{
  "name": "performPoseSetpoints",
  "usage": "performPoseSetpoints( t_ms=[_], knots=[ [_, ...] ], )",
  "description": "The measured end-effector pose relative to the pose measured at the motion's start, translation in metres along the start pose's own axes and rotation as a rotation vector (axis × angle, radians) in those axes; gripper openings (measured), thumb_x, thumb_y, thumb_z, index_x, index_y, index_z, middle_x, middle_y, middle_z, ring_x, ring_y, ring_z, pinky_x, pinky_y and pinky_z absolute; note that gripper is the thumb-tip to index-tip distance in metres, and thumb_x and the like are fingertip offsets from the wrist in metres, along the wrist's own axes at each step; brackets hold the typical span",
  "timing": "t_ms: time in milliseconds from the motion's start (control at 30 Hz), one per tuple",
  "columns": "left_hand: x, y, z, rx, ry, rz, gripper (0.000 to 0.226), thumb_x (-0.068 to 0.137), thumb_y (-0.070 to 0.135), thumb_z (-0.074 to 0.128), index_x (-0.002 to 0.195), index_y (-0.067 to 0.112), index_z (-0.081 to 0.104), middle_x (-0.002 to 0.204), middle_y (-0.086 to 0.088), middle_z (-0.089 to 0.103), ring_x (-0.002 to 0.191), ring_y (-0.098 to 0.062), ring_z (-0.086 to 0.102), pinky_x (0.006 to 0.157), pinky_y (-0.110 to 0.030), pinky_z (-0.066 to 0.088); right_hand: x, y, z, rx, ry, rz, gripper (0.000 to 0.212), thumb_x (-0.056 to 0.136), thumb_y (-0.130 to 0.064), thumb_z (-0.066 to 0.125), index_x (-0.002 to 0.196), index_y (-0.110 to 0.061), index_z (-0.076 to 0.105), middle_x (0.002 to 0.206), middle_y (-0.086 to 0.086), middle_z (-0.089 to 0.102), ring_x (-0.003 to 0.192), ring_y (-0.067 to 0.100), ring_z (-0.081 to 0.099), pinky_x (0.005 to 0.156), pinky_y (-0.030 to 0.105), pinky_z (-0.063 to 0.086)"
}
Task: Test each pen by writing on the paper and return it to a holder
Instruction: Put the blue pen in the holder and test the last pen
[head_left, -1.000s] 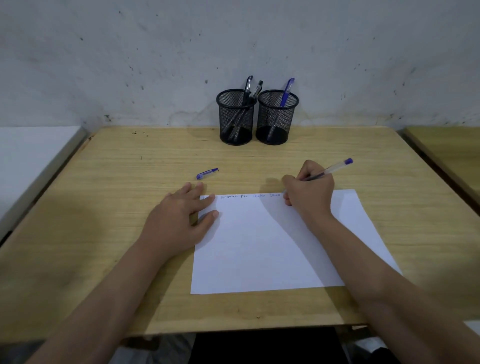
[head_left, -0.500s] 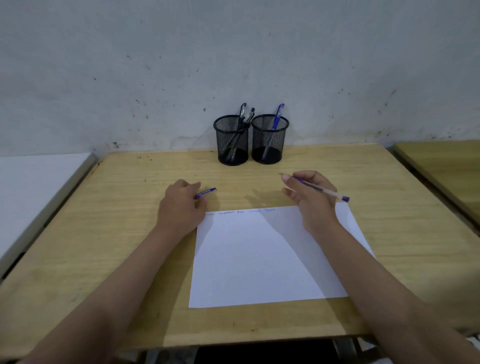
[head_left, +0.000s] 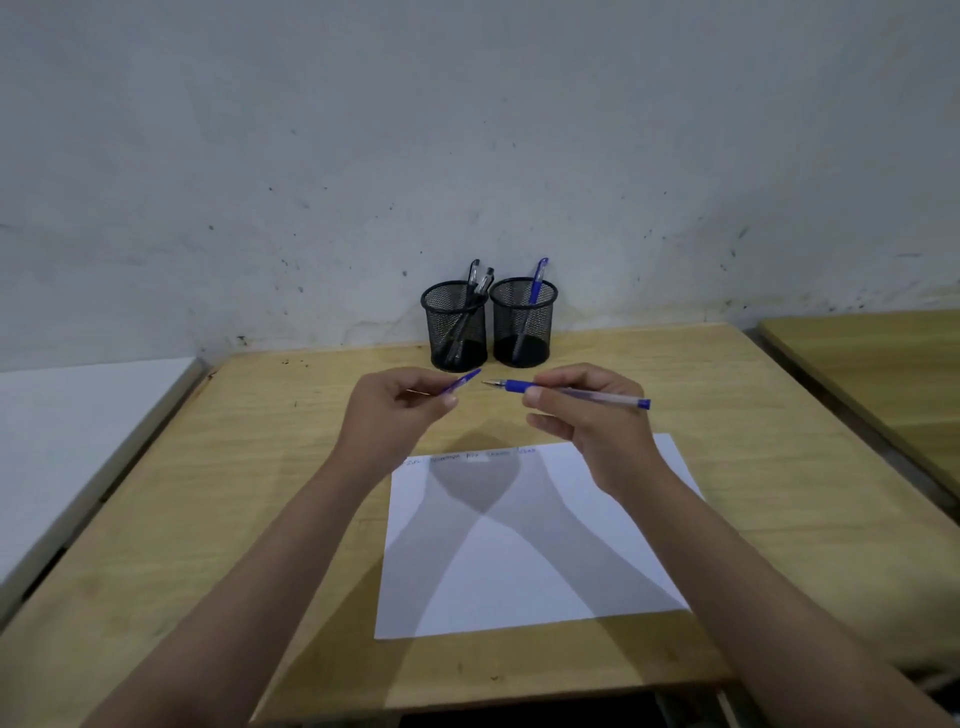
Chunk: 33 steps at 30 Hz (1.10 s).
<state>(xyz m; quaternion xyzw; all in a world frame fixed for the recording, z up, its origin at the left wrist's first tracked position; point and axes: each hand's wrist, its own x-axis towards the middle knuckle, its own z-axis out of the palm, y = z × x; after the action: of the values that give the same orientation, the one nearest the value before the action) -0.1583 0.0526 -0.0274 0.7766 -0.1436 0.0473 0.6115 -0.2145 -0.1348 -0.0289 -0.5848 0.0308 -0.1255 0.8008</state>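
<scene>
My right hand (head_left: 592, 415) holds a blue pen (head_left: 576, 393) level above the desk, its bare tip pointing left. My left hand (head_left: 400, 415) pinches the blue pen cap (head_left: 460, 383), whose end points right at the pen tip; a small gap separates them. Below both hands lies the white paper (head_left: 535, 540) with a line of writing along its top edge. Two black mesh holders stand at the wall: the left holder (head_left: 454, 327) has two dark pens, the right holder (head_left: 522, 325) has one blue pen.
The wooden desk (head_left: 260, 493) ends at the wall behind the holders. A white surface (head_left: 67, 441) adjoins it on the left and another wooden desk (head_left: 883, 364) stands to the right across a narrow gap.
My left hand picked the cap off the desk and raised it. My right hand lifted the pen from the paper and turned its tip toward the cap. The camera tilted up.
</scene>
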Motion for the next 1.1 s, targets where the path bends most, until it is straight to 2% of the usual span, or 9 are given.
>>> performPoseSetpoints(
  t_ms=[100, 267, 400, 567, 700, 833, 933, 1000, 1100],
  knots=[
    [-0.004, 0.012, 0.003, -0.058, -0.019, 0.039, 0.021, 0.074, -0.005, 0.069, 0.092, 0.005, 0.071, 0.073, 0.005, 0.070, 0.061, 0.001, 0.060, 0.061, -0.010, 0.048, -0.003, -0.007, 0.002, -0.035, -0.011, -0.026, 0.015, 0.071, 0.008, 0.073, 0.073, -0.006, 0.071, 0.064, 0.004, 0.069, 0.067, 0.018, 0.066, 0.065, 0.029, 0.059],
    [-0.010, 0.021, 0.003, -0.023, -0.097, 0.122, 0.027, 0.075, -0.005, 0.069, 0.083, 0.020, 0.072, 0.071, 0.011, 0.070, 0.066, -0.002, 0.060, 0.067, -0.013, 0.048, -0.010, -0.016, 0.005, -0.141, -0.047, -0.053, 0.013, 0.071, 0.006, 0.075, 0.075, -0.005, 0.071, 0.064, 0.002, 0.070, 0.065, 0.015, 0.067, 0.064, 0.027, 0.059],
    [-0.013, 0.026, 0.004, 0.023, -0.098, 0.187, 0.028, 0.077, -0.005, 0.067, 0.082, 0.021, 0.072, 0.081, -0.015, 0.069, 0.072, -0.016, 0.055, 0.069, -0.028, 0.043, -0.014, -0.019, 0.008, -0.150, -0.062, -0.109, 0.013, 0.069, 0.004, 0.077, 0.075, -0.006, 0.071, 0.065, 0.004, 0.070, 0.065, 0.019, 0.066, 0.069, 0.032, 0.060],
    [-0.016, 0.034, 0.003, 0.047, -0.059, 0.306, 0.029, 0.074, -0.010, 0.067, 0.089, 0.015, 0.070, 0.072, 0.000, 0.060, 0.064, 0.000, 0.050, 0.062, -0.013, 0.039, -0.019, -0.021, 0.012, -0.035, -0.094, -0.121, 0.012, 0.065, -0.003, 0.077, 0.066, -0.014, 0.072, 0.062, 0.003, 0.070, 0.059, 0.016, 0.065, 0.070, 0.029, 0.059],
    [-0.016, 0.036, 0.004, 0.055, -0.034, 0.349, 0.029, 0.073, -0.010, 0.067, 0.089, 0.014, 0.070, 0.072, 0.002, 0.058, 0.063, 0.001, 0.051, 0.062, -0.010, 0.038, -0.019, -0.025, 0.012, 0.007, -0.089, -0.106, 0.011, 0.061, -0.006, 0.077, 0.066, -0.012, 0.071, 0.064, 0.003, 0.070, 0.063, 0.017, 0.067, 0.068, 0.027, 0.059],
    [-0.010, 0.045, 0.009, 0.073, 0.011, 0.286, 0.025, 0.076, -0.006, 0.067, 0.087, 0.016, 0.071, 0.071, 0.006, 0.061, 0.060, 0.001, 0.051, 0.060, -0.008, 0.038, -0.015, -0.026, 0.018, 0.172, -0.020, 0.041, 0.013, 0.072, 0.000, 0.073, 0.080, -0.007, 0.065, 0.067, 0.004, 0.067, 0.064, 0.013, 0.067, 0.063, 0.022, 0.057],
    [0.001, 0.049, 0.013, 0.081, 0.107, 0.203, 0.022, 0.078, -0.003, 0.066, 0.087, 0.017, 0.072, 0.066, 0.008, 0.061, 0.052, 0.005, 0.050, 0.054, -0.005, 0.037, -0.015, -0.028, 0.027, 0.209, 0.039, 0.208, 0.020, 0.078, -0.012, 0.073, 0.067, -0.010, 0.057, 0.055, 0.001, 0.053, 0.046, 0.008, 0.054, 0.056, 0.023, 0.056],
    [0.010, 0.049, 0.014, 0.098, 0.136, 0.164, 0.018, 0.078, 0.000, 0.066, 0.087, 0.014, 0.073, 0.064, 0.007, 0.060, 0.050, 0.006, 0.049, 0.053, -0.005, 0.036, -0.016, -0.031, 0.027, -0.027, 0.035, 0.103, 0.024, 0.075, -0.016, 0.077, 0.065, -0.009, 0.057, 0.052, -0.001, 0.049, 0.043, 0.008, 0.047, 0.051, 0.024, 0.053],
    [0.017, 0.049, 0.020, 0.138, 0.098, 0.139, 0.017, 0.078, 0.002, 0.067, 0.090, 0.012, 0.073, 0.067, 0.005, 0.063, 0.051, 0.006, 0.051, 0.054, -0.005, 0.040, -0.009, -0.040, 0.021, -0.594, 0.105, -0.459, 0.019, 0.069, -0.014, 0.082, 0.073, -0.012, 0.065, 0.062, -0.007, 0.059, 0.056, 0.003, 0.052, 0.059, 0.017, 0.047]
  ],
)
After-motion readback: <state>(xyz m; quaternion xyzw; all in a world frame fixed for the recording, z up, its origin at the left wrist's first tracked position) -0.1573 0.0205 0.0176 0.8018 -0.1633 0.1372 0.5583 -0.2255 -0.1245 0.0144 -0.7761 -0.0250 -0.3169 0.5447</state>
